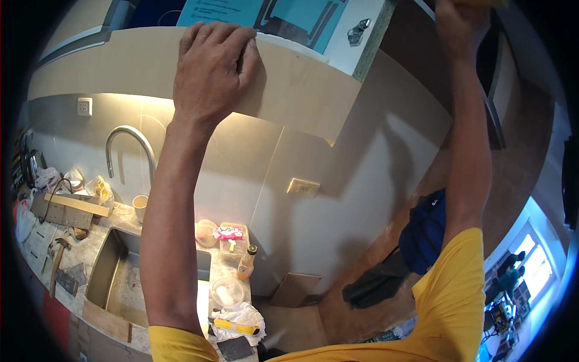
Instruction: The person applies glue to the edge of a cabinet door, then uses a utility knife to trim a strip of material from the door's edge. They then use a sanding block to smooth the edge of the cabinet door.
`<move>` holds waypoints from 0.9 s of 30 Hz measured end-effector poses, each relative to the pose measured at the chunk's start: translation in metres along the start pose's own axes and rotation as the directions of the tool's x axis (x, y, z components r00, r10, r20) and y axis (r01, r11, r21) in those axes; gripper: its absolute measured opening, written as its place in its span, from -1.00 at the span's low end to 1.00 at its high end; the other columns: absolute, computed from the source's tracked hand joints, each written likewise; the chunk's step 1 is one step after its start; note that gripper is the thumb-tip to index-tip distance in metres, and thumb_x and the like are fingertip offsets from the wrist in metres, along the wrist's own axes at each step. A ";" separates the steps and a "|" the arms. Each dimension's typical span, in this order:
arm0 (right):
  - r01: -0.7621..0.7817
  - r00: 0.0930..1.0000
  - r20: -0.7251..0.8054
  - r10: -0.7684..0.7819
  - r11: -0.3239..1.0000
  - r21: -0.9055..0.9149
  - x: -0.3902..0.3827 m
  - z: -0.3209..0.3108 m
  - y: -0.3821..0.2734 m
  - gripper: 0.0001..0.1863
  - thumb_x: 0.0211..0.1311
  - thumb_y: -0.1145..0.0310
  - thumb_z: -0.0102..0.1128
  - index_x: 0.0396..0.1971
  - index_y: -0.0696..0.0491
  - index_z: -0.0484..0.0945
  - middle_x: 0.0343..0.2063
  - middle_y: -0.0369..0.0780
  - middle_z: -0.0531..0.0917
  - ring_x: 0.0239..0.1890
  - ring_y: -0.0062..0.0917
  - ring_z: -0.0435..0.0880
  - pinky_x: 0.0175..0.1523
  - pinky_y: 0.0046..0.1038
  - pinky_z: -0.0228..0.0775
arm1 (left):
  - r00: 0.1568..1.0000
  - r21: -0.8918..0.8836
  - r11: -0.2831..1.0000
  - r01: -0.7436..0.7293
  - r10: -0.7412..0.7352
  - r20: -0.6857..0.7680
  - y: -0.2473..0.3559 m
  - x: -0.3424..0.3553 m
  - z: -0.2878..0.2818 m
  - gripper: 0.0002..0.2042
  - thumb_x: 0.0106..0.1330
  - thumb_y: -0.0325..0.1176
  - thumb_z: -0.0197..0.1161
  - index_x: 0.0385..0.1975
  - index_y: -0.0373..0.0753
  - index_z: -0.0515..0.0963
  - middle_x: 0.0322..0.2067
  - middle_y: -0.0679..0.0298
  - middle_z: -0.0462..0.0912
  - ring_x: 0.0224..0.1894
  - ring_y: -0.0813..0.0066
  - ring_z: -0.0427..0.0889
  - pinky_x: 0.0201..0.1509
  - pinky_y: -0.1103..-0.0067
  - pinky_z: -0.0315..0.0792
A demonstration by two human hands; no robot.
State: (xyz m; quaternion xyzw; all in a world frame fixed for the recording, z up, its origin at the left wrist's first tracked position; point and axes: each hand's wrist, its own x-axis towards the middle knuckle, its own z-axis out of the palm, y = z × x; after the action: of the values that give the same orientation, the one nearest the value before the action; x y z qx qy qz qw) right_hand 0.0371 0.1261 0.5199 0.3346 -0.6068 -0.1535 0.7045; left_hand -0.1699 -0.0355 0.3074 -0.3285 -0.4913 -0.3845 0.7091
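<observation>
My left hand [216,67] is closed, its fingers hooked over the edge of a pale wood wall cabinet [301,87] above the counter. Just beyond the knuckles, a blue printed box [232,13] stands inside the cabinet. A metal hinge [359,32] is fixed on the cabinet's white inner side, right of that hand. Raised high at the upper right is my right hand [463,27], partly cut off by the picture's edge. Its fingers look closed around a tan-yellow thing [482,2], of which only a sliver shows. A dark open panel lies close to my right forearm.
Below are a steel sink [123,283], a curved faucet [129,130] and a hammer [59,265]. A bottle [246,262], plastic containers and a yellow utility knife [236,326] crowd the counter's right end. A blue bag [424,232] hangs at the right.
</observation>
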 end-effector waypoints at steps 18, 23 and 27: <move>-0.056 0.998 -0.023 0.057 0.998 0.013 -0.009 0.003 -0.019 -0.75 0.18 0.59 0.22 -0.14 0.13 0.46 -0.32 -0.26 0.58 -0.26 -0.54 0.59 -0.14 -0.51 0.45 | 1.000 0.035 0.999 -0.017 0.017 -0.001 0.000 -0.001 0.002 -0.79 0.28 -0.30 0.07 -0.26 -0.19 0.62 -0.25 0.27 0.65 -0.08 0.34 0.56 0.24 0.37 0.23; 0.108 0.977 0.205 -0.049 0.951 -0.288 -0.053 -0.018 -0.034 -0.65 0.10 0.45 0.39 -0.11 0.15 0.51 -0.22 -0.21 0.65 -0.14 -0.56 0.62 -0.02 -0.48 0.48 | 0.999 0.019 1.000 0.021 -0.022 0.035 0.001 -0.001 0.000 -0.80 0.29 -0.32 0.06 -0.20 -0.18 0.60 -0.20 0.28 0.64 -0.05 0.34 0.54 0.31 0.37 0.15; 0.072 0.992 0.104 -0.065 0.996 -0.058 -0.077 -0.012 -0.051 -0.66 0.08 0.49 0.40 -0.13 0.14 0.53 -0.24 -0.21 0.66 -0.15 -0.58 0.63 -0.07 -0.49 0.49 | 0.998 0.034 0.999 0.027 -0.029 0.060 0.000 -0.003 -0.005 -0.80 0.29 -0.32 0.06 -0.21 -0.18 0.60 -0.20 0.28 0.63 -0.04 0.33 0.54 0.32 0.37 0.15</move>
State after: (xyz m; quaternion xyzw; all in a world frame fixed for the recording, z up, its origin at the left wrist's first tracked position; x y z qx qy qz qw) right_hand 0.0417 0.1401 0.4280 0.3250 -0.6251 -0.2132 0.6769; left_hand -0.1687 -0.0390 0.3029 -0.3214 -0.5235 -0.3759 0.6938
